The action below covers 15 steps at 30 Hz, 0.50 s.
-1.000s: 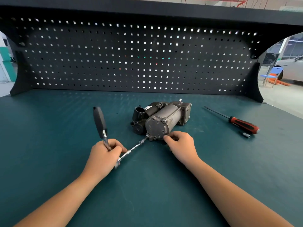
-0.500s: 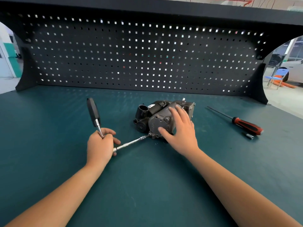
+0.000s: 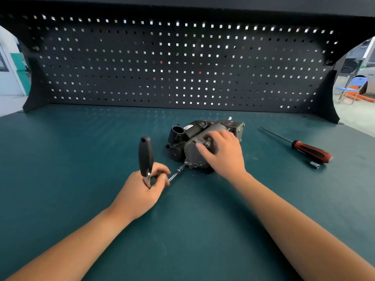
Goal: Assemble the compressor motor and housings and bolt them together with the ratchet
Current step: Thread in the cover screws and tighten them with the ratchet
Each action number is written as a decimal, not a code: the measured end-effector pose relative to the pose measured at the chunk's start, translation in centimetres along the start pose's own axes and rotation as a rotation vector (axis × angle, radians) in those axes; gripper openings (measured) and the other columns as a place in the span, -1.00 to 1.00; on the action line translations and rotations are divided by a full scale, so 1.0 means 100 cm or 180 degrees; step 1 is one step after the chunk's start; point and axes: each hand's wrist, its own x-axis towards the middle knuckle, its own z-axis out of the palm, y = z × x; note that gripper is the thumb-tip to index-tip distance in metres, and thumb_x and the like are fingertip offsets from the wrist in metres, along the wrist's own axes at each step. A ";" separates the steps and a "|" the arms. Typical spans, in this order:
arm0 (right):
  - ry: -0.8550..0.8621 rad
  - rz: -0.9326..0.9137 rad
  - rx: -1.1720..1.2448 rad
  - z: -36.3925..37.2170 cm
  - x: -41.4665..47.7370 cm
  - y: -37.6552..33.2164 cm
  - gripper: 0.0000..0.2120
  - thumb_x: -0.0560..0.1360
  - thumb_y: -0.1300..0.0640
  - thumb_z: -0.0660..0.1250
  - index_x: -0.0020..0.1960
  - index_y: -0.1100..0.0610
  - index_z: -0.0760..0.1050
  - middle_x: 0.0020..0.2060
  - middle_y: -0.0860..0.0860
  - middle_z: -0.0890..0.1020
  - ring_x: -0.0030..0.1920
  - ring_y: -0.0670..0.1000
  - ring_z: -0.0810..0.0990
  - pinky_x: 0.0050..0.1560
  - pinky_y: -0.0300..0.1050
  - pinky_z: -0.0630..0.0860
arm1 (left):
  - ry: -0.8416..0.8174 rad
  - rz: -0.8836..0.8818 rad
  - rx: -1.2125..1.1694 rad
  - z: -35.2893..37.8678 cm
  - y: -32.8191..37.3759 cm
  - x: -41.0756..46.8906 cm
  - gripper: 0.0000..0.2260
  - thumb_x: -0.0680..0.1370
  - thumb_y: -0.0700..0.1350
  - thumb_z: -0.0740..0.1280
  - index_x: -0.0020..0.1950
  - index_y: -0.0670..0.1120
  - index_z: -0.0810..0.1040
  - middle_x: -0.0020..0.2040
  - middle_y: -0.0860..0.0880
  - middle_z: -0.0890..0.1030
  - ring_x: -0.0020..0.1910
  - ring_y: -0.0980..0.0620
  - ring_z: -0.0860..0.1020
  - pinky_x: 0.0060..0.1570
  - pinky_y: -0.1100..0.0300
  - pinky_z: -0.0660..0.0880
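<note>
Bench [image 3: 71, 179], green mat; pegboard [image 3: 182, 63] upright along its far edge.

Left hand [image 3: 142, 185]: resting on the mat left of centre, fingers curled tight round the ratchet [image 3: 145, 157] at its head end. The black handle stood up out of the fist, nearly vertical and tilted slightly left. The ratchet head itself was hidden inside the grip.

Extension [image 3: 176, 173]: thin bright bar running from the left hand up and to the right. Its far tip met the lower left corner of the compressor's end cap, at a bolt position. The bolt itself was too small to make out.

Compressor [image 3: 189, 154]: lying on its side on the mat at bench centre, round end cap facing the camera, darker housing parts behind and to the left, an open black port at the upper left.

Right hand [image 3: 225, 155]: laid over the top of the motor can, fingers curved over its round body, thumb [image 3: 200, 147] pressed on the end cap face beside a bolt head. It clasped the compressor against the mat.

Screwdriver [image 3: 312, 151]: red and black handle, long dark shaft pointing up-left, flat on the mat well right of the compressor, untouched. Small socket [image 3: 314, 164] lay just beside the handle, on its near side.

Far right, beyond the bench: a blue chair [image 3: 352, 88] on the floor.
</note>
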 end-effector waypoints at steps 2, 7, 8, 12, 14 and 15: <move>-0.0191 -0.0065 -0.0078 0.000 0.007 0.002 -0.60 0.46 -0.09 0.35 0.17 0.16 0.52 0.05 0.09 0.54 0.11 0.13 0.45 0.24 -0.02 0.29 | -0.0065 0.0025 -0.0058 0.003 0.006 -0.001 -0.73 0.49 -0.20 0.36 -0.09 0.22 0.51 -0.29 0.14 0.62 -0.30 0.19 0.53 -0.35 0.43 0.41; -0.0316 -0.0039 0.0454 0.013 0.004 0.002 -0.60 0.47 -0.03 0.36 0.21 0.17 0.48 0.25 0.03 0.49 0.36 0.05 0.33 0.37 -0.05 0.22 | 0.0659 -0.0289 -0.1350 0.013 0.019 0.006 -0.66 0.44 -0.24 0.42 0.00 0.20 0.51 -0.40 0.04 0.59 -0.51 0.18 0.48 -0.52 0.44 0.37; -0.0224 -0.0049 0.0396 0.014 0.006 0.002 -0.63 0.46 -0.02 0.37 0.17 0.17 0.49 0.19 0.02 0.53 0.33 0.05 0.37 0.36 -0.05 0.20 | 0.0858 -0.0347 -0.1470 0.013 0.018 0.008 -0.64 0.44 -0.24 0.41 0.07 0.16 0.45 -0.41 0.02 0.59 -0.50 0.17 0.50 -0.52 0.43 0.38; -0.0178 -0.0141 -0.0039 0.013 0.016 0.002 -0.64 0.41 -0.05 0.39 0.10 0.14 0.53 0.02 0.01 0.58 0.16 0.07 0.45 0.35 0.03 0.14 | 0.1743 -0.0525 -0.1665 0.006 0.014 0.016 -0.71 0.50 -0.15 0.38 0.12 0.08 0.35 -0.27 -0.01 0.56 -0.51 0.16 0.50 -0.49 0.37 0.43; -0.0212 -0.0192 0.0033 0.013 0.017 0.002 -0.62 0.41 -0.02 0.39 0.17 0.12 0.54 0.03 0.03 0.56 0.16 0.10 0.43 0.32 0.00 0.19 | 0.1979 -0.0473 -0.1766 -0.002 0.016 0.022 -0.77 0.47 -0.04 0.34 0.06 0.13 0.38 -0.23 0.03 0.55 -0.49 0.15 0.51 -0.46 0.35 0.45; -0.0221 -0.0210 0.0062 0.013 0.018 0.003 -0.62 0.42 -0.01 0.39 0.19 0.11 0.55 0.04 0.04 0.55 0.16 0.10 0.42 0.32 -0.01 0.19 | 0.2034 -0.0439 -0.1818 -0.007 0.017 0.025 -0.83 0.43 0.01 0.29 -0.01 0.15 0.41 -0.24 0.07 0.56 -0.48 0.15 0.52 -0.46 0.34 0.46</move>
